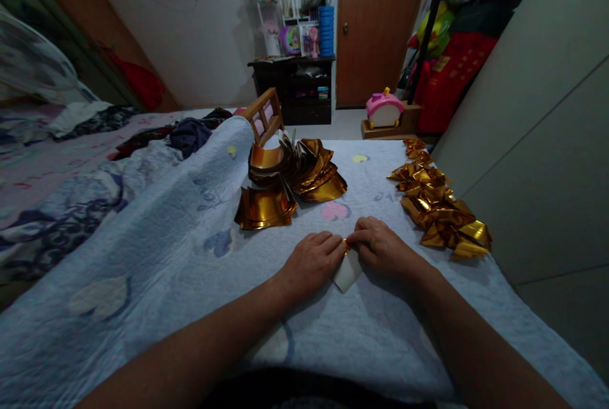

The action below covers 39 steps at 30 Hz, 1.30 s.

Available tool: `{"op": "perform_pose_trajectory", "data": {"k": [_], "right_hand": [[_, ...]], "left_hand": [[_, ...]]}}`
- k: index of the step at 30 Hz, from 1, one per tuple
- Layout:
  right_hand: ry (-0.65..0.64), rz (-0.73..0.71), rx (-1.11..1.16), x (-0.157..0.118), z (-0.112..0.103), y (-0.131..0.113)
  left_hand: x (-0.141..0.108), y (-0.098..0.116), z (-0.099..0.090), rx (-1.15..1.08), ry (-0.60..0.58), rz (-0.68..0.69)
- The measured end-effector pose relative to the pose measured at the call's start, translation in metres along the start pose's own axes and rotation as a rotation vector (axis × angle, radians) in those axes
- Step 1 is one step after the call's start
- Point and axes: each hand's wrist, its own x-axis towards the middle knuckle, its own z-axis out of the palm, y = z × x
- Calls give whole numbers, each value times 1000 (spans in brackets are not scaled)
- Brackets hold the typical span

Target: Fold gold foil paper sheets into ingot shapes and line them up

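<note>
A sheet of gold foil paper (349, 272), its white back mostly up, lies on the blue quilted cover between my hands. At its far end a bit of gold shows where the paper is folded. My left hand (316, 260) presses on its left side with fingers together. From the right, my right hand (375, 244) pinches the folded far end. The fingers hide part of the paper. Beyond my left hand lie fanned stacks of gold foil sheets (269, 206). To the right, a row of folded gold foil pieces (435, 203) runs along the cover's edge.
The blue quilted cover (190, 307) has a raised ridge on the left, with clothes (190, 136) past it. A wooden frame (264, 117) stands behind the stacks. A pale cabinet side (537, 162) borders the right. Farther back are a pink toy (384, 110) and a dark shelf (295, 92).
</note>
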Motion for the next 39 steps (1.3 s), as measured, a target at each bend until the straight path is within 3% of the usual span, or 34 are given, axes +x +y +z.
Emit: {"op": "perform_pose_trajectory", "data": {"k": [10,25,39], "right_hand": [[37,32,52,0,-2,5],[-20,19,36,-2,-8,12],[-33,44,-16,-3,-12,8]], "left_hand": [[1,2,-6,24,-22,-3],[-1,2,0,20,40,-2],[-1,3,-2,27,12,-4]]}}
